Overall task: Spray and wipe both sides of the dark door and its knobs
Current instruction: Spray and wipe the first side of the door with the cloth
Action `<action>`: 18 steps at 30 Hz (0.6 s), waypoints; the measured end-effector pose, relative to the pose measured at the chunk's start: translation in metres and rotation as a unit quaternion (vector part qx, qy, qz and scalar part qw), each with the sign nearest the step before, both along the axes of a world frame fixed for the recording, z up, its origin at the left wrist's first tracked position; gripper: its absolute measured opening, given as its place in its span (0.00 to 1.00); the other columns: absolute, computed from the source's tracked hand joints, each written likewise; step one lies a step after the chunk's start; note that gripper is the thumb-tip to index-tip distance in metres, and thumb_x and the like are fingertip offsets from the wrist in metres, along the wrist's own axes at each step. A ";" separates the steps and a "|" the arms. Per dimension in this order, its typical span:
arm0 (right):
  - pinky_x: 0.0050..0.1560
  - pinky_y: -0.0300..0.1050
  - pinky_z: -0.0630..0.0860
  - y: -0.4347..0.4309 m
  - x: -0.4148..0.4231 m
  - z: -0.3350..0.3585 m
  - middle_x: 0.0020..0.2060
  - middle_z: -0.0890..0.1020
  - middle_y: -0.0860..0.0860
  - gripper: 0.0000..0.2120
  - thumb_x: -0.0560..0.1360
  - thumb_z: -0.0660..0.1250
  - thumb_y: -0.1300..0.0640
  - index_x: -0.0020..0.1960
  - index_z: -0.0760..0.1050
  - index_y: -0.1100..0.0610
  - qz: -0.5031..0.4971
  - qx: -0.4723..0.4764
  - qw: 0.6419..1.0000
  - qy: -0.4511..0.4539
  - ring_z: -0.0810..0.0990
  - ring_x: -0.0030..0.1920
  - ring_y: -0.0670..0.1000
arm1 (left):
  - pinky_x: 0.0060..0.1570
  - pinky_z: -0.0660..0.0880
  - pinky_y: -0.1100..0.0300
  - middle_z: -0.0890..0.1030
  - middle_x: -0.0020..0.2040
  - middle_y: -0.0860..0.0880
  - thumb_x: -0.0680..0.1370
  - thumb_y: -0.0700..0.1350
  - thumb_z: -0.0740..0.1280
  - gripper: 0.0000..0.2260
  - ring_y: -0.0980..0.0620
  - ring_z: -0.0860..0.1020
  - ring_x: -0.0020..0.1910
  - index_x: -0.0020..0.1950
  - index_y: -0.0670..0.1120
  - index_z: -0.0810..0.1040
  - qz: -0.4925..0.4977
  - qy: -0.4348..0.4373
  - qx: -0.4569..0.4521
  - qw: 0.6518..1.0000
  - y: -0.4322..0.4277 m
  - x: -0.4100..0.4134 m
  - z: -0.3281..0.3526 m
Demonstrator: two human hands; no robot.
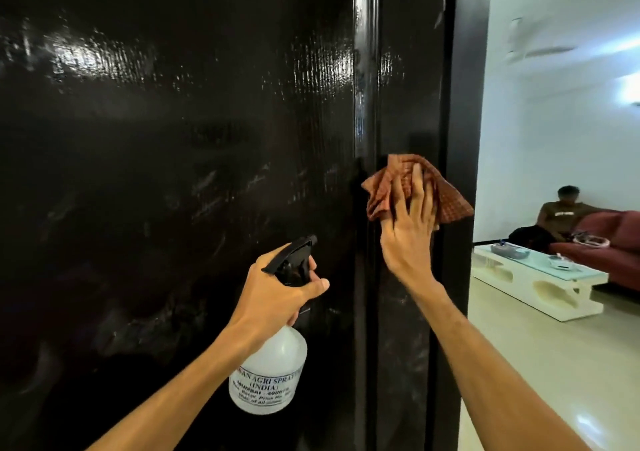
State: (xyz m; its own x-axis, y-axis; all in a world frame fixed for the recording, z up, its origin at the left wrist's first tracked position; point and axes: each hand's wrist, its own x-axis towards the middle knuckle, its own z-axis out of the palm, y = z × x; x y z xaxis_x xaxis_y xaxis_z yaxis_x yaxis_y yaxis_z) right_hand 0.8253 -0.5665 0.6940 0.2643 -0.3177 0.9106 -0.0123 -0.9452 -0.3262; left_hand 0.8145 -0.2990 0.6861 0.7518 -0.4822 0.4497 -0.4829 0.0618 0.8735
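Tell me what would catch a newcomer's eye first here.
At centre, the right hand presses a reddish cloth on the dark strip at the glossy door's right edge. Lower left, the left hand grips a white spray bottle. Far right, a person sits on a red sofa.

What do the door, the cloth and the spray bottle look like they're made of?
The door looks like wood under glossy dark paint or varnish: grain lines show in the sheen. The cloth: woven checked fabric, probably cotton, crumpled. The spray bottle: translucent white plastic, black plastic trigger head.
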 end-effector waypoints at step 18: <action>0.78 0.71 0.48 -0.014 -0.010 -0.070 0.83 0.47 0.52 0.31 0.81 0.54 0.52 0.83 0.55 0.51 -0.018 0.040 0.999 -0.022 0.44 0.82 0.60 | 0.27 0.70 0.57 0.84 0.45 0.40 0.74 0.41 0.79 0.08 0.49 0.70 0.23 0.47 0.47 0.81 -0.002 -0.002 -0.014 1.000 -0.018 0.002 0.013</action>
State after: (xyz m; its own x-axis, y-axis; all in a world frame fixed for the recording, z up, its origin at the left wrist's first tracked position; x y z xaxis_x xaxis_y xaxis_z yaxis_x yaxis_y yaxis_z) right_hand 0.8154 -0.5805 0.6244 0.2115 -0.3982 0.8926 -0.0289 -0.9154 -0.4016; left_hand 0.8166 -0.3172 0.6996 0.7485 -0.4722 0.4656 -0.4855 0.0880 0.8698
